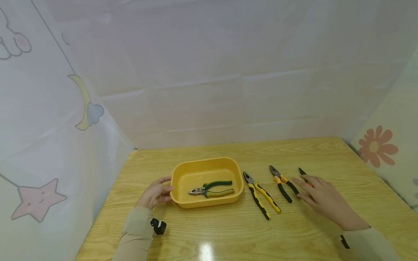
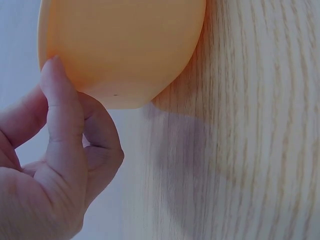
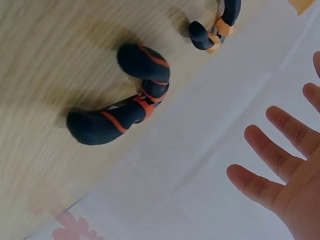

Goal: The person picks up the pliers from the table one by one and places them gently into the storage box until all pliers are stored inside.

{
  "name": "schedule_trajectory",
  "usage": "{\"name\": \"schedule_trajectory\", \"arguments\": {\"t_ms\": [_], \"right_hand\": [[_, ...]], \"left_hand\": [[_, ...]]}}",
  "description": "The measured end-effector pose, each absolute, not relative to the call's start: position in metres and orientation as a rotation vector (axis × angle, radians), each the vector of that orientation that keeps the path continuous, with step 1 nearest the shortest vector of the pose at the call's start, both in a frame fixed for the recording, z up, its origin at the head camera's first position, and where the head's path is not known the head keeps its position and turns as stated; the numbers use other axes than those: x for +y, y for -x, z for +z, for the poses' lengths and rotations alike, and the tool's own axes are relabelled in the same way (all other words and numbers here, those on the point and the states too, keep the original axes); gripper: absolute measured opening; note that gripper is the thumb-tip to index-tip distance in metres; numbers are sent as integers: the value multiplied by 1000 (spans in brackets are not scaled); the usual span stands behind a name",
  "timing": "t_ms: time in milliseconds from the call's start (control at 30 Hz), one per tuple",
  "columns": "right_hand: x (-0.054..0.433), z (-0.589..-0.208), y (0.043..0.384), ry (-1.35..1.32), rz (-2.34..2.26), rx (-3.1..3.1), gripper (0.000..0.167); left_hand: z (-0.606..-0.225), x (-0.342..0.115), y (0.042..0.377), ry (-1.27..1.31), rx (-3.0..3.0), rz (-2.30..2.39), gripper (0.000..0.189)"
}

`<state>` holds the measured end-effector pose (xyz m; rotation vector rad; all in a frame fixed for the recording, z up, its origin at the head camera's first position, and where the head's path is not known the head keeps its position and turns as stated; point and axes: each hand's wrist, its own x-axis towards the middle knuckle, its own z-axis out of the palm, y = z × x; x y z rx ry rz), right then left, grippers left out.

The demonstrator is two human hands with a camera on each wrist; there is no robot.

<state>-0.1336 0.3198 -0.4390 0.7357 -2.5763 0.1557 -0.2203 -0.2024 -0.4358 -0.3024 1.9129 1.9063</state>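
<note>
My left hand (image 1: 156, 193) pinches the left end of a yellow plastic tray (image 1: 205, 205), its thumb at the rim in the left wrist view. Inside the tray lies a pair of pliers (image 1: 219, 193) with green and yellowish handles. My right hand (image 1: 321, 199) hovers with fingers spread, holding nothing, above pliers with black and red handles (image 3: 145, 62); the head view shows mainly their dark pointed tip. Just left of that hand are combination pliers (image 1: 277, 178) with orange and black handles. Between those and the tray lie larger yellow-and-black pliers (image 1: 249, 177), handles apart.
Everything rests on a wood-grain table (image 1: 209, 232). A pale curtain (image 1: 228, 90) hangs behind its back edge, and printed sheets (image 1: 42, 145) stand along both sides. A small black device (image 1: 158, 226) sits at my left wrist.
</note>
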Motion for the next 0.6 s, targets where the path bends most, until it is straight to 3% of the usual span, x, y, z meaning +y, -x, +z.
{"name": "schedule_trajectory", "arguments": {"t_ms": [100,233,400,600], "right_hand": [[323,-442,133,-733,150,-2573,50],[326,-445,133,-744,165,-2529,61],[330,-447,130,-687,141,-2585,48],[335,-452,125,-609,119,-2669,56]], "left_hand": [[-436,-203,220,293,1916,1899,57],[-435,-203,220,290,1909,1898,58],[-433,-203,219,296,1905,1899,58],[-434,-202,220,305,1919,1894,57]]}}
